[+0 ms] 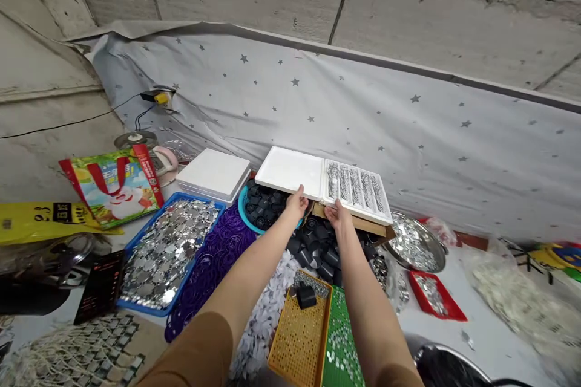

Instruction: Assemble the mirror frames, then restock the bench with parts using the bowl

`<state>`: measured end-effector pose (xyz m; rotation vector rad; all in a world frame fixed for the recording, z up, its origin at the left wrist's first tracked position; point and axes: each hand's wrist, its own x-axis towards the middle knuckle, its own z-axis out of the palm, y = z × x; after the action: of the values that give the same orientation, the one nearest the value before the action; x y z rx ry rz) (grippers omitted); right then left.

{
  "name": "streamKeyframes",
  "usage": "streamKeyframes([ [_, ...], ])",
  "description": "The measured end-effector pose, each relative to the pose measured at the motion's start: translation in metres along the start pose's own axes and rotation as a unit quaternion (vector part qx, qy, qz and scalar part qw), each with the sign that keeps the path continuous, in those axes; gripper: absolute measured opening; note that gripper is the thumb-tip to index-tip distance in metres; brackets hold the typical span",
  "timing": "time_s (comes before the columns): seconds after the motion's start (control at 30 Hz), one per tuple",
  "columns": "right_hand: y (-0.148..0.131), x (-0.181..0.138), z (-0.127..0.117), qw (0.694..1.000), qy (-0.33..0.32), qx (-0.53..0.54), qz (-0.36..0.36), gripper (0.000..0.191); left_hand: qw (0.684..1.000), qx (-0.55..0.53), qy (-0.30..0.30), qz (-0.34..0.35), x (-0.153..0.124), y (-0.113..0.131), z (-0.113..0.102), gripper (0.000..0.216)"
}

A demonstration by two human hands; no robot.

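Observation:
Both my arms reach forward over the cluttered work surface. My left hand [296, 202] grips the near edge of a white foam tray [290, 172], fingers curled on it. My right hand [336, 215] holds the near edge of the adjoining foam tray [358, 190], which is filled with rows of thin silvery metal pieces. The two trays sit side by side on a cardboard box [363, 225]. Beneath the hands lie several small black caps [318, 245], and a teal bowl [247, 214] holds more of them.
A blue tray of shiny silver discs [170, 251] lies at left, beside a stack of white foam boxes [213, 174] and a colourful bag [113, 184]. An orange perforated tray [299, 332] and green board [342, 344] sit near me. A metal bowl [415, 245] and red tray [436, 296] are at right.

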<state>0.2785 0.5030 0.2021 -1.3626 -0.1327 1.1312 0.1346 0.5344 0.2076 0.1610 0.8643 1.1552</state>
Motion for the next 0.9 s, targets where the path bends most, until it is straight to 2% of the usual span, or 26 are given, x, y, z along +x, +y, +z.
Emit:
streamKeyframes([
  [0.1,-0.003,0.001,0.0,1.0,-0.009,0.001,-0.012,0.032,1.0,0.012,-0.018,-0.022,0.002,-0.013,0.018,0.035],
  [0.2,-0.007,0.002,0.002,1.0,-0.008,-0.003,-0.029,0.037,0.999,0.022,-0.016,-0.021,0.004,-0.019,0.026,0.032],
  [0.47,-0.011,0.0,0.012,0.999,0.028,0.016,-0.033,0.037,0.998,0.042,-0.023,-0.028,0.008,-0.016,0.026,0.017],
  [0.73,-0.011,-0.002,0.017,0.999,0.045,0.023,-0.021,0.041,0.998,0.05,-0.013,-0.032,0.013,-0.008,0.024,0.023],
  [0.9,-0.011,-0.003,0.014,0.999,0.036,0.011,-0.032,0.041,0.998,0.052,-0.003,-0.029,0.007,-0.014,0.032,0.026],
])
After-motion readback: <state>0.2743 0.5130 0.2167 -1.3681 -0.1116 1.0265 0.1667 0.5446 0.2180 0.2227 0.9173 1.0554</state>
